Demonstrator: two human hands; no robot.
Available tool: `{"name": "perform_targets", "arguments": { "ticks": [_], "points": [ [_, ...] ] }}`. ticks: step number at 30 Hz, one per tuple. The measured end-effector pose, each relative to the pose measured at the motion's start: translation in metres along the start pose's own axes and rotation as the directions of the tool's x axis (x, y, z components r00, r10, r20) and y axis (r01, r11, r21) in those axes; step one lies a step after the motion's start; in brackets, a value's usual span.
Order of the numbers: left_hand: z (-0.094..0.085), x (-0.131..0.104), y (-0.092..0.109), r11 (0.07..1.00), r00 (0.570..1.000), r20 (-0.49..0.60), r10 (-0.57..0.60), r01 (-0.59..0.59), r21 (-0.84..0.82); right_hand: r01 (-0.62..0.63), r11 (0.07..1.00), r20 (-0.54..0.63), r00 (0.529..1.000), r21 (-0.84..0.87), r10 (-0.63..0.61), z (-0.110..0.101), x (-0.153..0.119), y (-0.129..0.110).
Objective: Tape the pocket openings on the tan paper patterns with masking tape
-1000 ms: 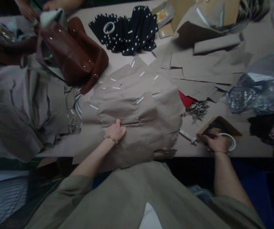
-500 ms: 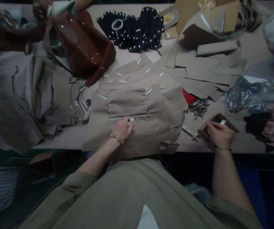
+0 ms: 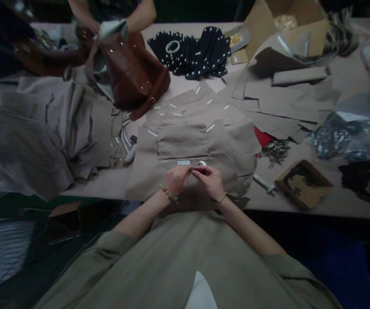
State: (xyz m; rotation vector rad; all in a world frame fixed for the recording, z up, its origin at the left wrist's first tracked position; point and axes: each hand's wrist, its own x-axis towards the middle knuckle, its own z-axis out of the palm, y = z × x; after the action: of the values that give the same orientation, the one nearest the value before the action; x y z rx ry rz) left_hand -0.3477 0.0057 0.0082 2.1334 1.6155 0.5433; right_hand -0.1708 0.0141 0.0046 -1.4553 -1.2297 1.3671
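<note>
My left hand and my right hand meet at the fingertips over a beige fabric panel. Pinched between them is a small dark metal piece, too small to make out its exact kind. A little white roll shows at my right hand's fingers, its hold partly hidden. On the panel sits a stitched rectangular pocket, with a white label-like patch just below its edge. Other beige pieces with white strips lie behind and under the panel.
At right are an open cardboard box with small dark pieces, a pale-handled tool and a heap of metal bits. A brown leather bag is handled by another person. Piled fabric covers the left.
My right hand has left the cardboard box and come left to the panel, meeting my left hand. My left hand has lifted from the label area into a pinch. The view has shifted slightly.
</note>
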Motion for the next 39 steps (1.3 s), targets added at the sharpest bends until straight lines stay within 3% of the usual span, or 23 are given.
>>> {"name": "perform_targets", "arguments": {
  "ticks": [2, 5, 7, 10, 24, 30, 33, 39],
  "points": [
    [0.007, 0.009, -0.020, 0.997, 0.997, -0.032, -0.076, 0.076, 0.000, 0.124, 0.948, 0.060, 0.992, -0.294, -0.111, 0.001, 0.021, -0.001],
    [0.021, 0.020, -0.047, 0.982, 0.982, -0.011, -0.188, 0.188, 0.014, 0.292, 0.657, 0.282, 0.951, -0.695, -0.125, 0.004, 0.058, -0.001],
    [0.030, 0.024, -0.060, 0.972, 0.971, 0.022, -0.237, 0.236, 0.015, 0.384, 0.488, 0.420, 0.907, -0.784, -0.040, 0.006, 0.078, 0.002],
    [0.037, 0.024, -0.069, 0.961, 0.959, 0.051, -0.278, 0.278, 0.009, 0.444, 0.392, 0.498, 0.866, -0.806, 0.042, 0.009, 0.095, 0.007],
    [0.043, 0.024, -0.077, 0.946, 0.941, 0.104, -0.322, 0.324, 0.003, 0.386, 0.402, 0.480, 0.862, -0.831, 0.164, 0.017, 0.117, 0.006],
    [0.044, 0.025, -0.068, 0.934, 0.930, 0.096, -0.354, 0.347, 0.078, 0.316, 0.424, 0.432, 0.877, -0.849, 0.210, 0.023, 0.120, 0.001],
    [0.040, 0.025, -0.064, 0.933, 0.932, 0.086, -0.352, 0.343, 0.110, 0.300, 0.435, 0.419, 0.883, -0.849, 0.210, 0.023, 0.119, 0.000],
    [0.029, 0.027, -0.071, 0.957, 0.946, 0.146, -0.289, 0.290, 0.013, 0.358, 0.463, 0.484, 0.855, -0.811, 0.187, 0.015, 0.117, -0.004]
  ]
}}
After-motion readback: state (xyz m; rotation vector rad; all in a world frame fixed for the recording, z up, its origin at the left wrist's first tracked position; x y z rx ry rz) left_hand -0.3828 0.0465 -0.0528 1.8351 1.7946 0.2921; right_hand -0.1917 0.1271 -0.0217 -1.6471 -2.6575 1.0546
